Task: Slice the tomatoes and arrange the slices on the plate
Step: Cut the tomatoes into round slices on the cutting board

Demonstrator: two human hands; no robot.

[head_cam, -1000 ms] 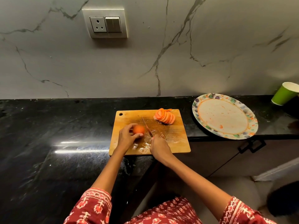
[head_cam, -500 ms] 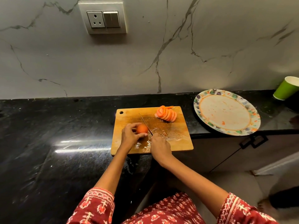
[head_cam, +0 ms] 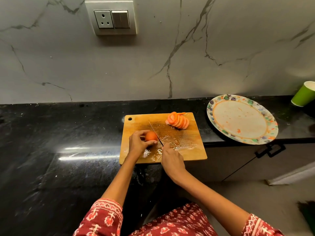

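A wooden cutting board [head_cam: 192, 150] lies on the black counter, wet with juice near its front. My left hand [head_cam: 137, 143] grips a whole orange-red tomato [head_cam: 150, 135] on the board's left half, fingers curled over it. My right hand [head_cam: 171, 160] holds a knife [head_cam: 155, 132]; the blade lies against the tomato's right side and points away from me. A fanned row of tomato slices [head_cam: 178, 122] sits at the board's far right corner. The patterned plate [head_cam: 211, 114] stands to the right with only juice smears on it.
A green paper cup [head_cam: 303, 96] stands at the far right by the wall. The marble wall with a socket and switch panel [head_cam: 111, 18] rises behind. The plate overhangs the counter's front edge above a cabinet handle [head_cam: 270, 150].
The view has shifted slightly. The knife blade has closed in against the tomato's right side; my left hand keeps its grip on the tomato.
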